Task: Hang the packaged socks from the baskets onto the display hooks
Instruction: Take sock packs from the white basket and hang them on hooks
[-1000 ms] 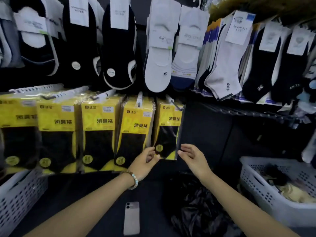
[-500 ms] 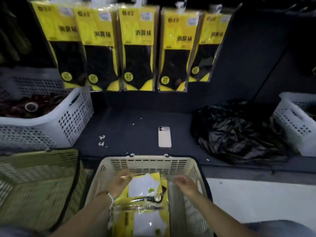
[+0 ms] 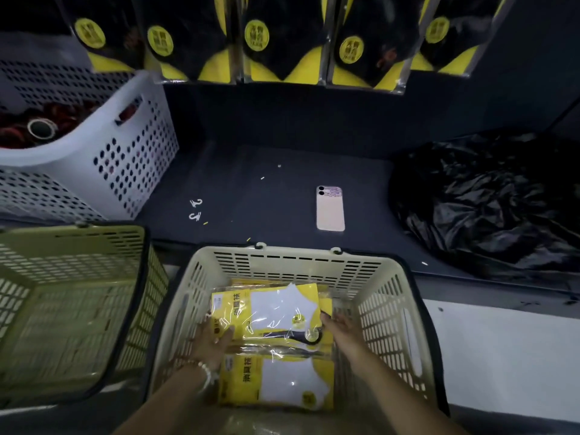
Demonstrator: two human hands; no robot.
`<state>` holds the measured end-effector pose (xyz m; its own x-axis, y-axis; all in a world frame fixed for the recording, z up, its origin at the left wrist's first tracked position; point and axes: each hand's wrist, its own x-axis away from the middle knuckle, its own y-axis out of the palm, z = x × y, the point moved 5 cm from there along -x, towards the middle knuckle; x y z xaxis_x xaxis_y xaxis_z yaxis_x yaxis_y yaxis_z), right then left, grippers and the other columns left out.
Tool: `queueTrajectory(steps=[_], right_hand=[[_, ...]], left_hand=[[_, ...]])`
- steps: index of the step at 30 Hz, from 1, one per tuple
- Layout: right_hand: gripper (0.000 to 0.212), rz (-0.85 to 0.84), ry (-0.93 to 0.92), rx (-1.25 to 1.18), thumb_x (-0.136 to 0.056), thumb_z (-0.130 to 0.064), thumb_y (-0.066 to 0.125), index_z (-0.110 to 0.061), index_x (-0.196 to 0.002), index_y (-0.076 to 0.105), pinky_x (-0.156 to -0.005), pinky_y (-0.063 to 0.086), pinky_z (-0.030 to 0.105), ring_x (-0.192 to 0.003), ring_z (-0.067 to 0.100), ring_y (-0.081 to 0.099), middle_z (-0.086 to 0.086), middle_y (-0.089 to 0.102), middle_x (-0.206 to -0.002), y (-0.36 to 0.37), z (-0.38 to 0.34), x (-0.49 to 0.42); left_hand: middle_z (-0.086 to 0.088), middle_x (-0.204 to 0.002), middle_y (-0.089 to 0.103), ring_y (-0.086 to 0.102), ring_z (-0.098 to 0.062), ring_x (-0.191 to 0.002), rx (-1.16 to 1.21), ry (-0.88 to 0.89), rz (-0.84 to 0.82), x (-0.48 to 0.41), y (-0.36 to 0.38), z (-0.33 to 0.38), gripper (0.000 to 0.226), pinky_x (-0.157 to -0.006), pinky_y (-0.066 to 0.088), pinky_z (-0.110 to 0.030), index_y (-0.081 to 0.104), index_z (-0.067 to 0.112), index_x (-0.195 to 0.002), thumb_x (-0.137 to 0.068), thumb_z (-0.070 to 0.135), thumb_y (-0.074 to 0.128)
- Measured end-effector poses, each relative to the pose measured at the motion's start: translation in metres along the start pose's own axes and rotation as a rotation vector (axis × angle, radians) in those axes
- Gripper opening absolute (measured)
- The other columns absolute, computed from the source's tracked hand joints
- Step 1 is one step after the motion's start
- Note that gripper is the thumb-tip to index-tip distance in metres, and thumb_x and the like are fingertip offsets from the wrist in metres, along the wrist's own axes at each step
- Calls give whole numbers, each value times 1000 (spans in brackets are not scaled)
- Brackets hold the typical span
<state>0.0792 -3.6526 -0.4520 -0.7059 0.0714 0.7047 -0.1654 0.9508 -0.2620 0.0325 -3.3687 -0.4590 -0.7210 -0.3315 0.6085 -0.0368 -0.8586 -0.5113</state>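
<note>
Item: top sock pack [image 3: 273, 312], a yellow card with white socks under clear film.
Location: lying flat on a stack of like packs inside the cream basket [image 3: 301, 262], below the front edge of the surface [image 3: 251, 158].
Weight: judged light, an easy lift for one hand.
Stiffness: judged semi-stiff; the card backing should hold flat, while the film sleeve and socks give under pressure.
Finish: glossy, creased film, probably slippery against the pack [image 3: 276, 381] beneath, so it may slide rather than lift.
Fragility: low; the film could crease or tear at the hang hole, which is not visible.
Best hold: pinch at the two short edges, or at the printed header end, apparently the one nearest the left hand, keeping the hole area free.
Left hand [image 3: 213, 340]: forearm reaching down into the basket, fingers laid fairly straight over the pack's left corner, touching and not pinching.
Right hand [image 3: 340, 324]: fingertips at the pack's right edge; whether they curl under it cannot be told.
Destination: the row of hanging packs [image 3: 257, 42] above; the hooks themselves are out of view.
</note>
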Motion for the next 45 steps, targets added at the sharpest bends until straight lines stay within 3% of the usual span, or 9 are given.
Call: queueTrajectory(steps=[5, 9, 13, 17, 20, 26, 30, 37, 45], right_hand=[[49, -1, 21, -153, -85, -49, 62, -14, -120, 59, -88, 44, 32, -105, 19, 58, 3, 58, -125, 8, -4, -15], [20, -49, -43, -191, -80, -35, 73, -32, -89, 55, -68, 46, 13, -77, -4, 57, -19, 58, -85, 15, -8, -13], [16, -59, -131, -215, -80, -27, 75, -29, -89, 62, -55, 48, 12, -75, -3, 64, -16, 68, -85, 13, -21, -3], [20, -37, -186, -367, -78, -22, 77, -21, -96, 68, -61, 55, 22, -78, 12, 72, -4, 76, -86, -6, -40, 16], [29, -30, -220, -491, -75, -22, 77, -17, -102, 70, -66, 57, 27, -81, 13, 73, -2, 76, -88, -25, -56, 34], [48, -55, -361, -688, -62, -39, 80, -20, -104, 71, -78, 58, 39, -94, 21, 71, 2, 74, -103, -63, -112, 90], [55, -74, -437, -654, -68, -45, 75, -21, -117, 66, -87, 55, 48, -106, 26, 67, 3, 72, -111, -84, -141, 122], [53, 171, -683, -584, -83, -22, 70, -20, -130, 48, -84, 46, 20, -109, 12, 60, 4, 60, -124, -152, -201, 157], [47, 144, -1020, -436, -70, -42, 69, -19, -110, 62, -79, 52, 19, -97, 9, 65, 1, 68, -106, -166, -301, 231]], left_hand=[[-19, -149, 28, 31, -35, -135, -52, -48, 155, -13, 11, 0, 66, -104, 34, -40, 28, 0, -142, -91, 32, 54], [-18, -137, 46, 45, -34, -123, 41, -36, 132, -14, 23, -1, 63, -101, 39, -39, 37, -1, -137, -89, 34, 58], [-13, -97, 62, 58, -12, -65, 198, -63, 115, -4, 17, 4, 53, -50, 46, -9, 45, -8, -124, -90, 31, 56], [-22, -97, 63, 59, -36, -98, 463, -100, 257, 9, 3, 20, 29, -92, 47, -44, 58, -5, -96, -84, 20, 66], [-12, -87, 61, 56, -26, -88, 715, -87, 364, 28, -11, 47, 27, -85, 48, -40, 50, 12, -80, -74, 16, 75], [4, -116, 57, 61, -15, -101, 1079, 162, -312, 72, -3, 157, 54, -82, 48, -26, 47, 20, -124, -79, 46, 58], [5, -96, 72, 69, -4, -84, 1046, 362, -359, 108, -17, 232, 29, -66, 55, -21, 54, 23, -106, -82, 40, 56], [8, -95, 73, 69, -7, -86, 864, 661, -185, 155, -61, 324, 18, -66, 54, -20, 63, 22, -102, -87, 32, 59], [6, -96, 73, 68, -6, -89, 612, 946, -225, 209, -77, 394, 22, -66, 50, -12, 65, 21, -103, -83, 29, 63]])
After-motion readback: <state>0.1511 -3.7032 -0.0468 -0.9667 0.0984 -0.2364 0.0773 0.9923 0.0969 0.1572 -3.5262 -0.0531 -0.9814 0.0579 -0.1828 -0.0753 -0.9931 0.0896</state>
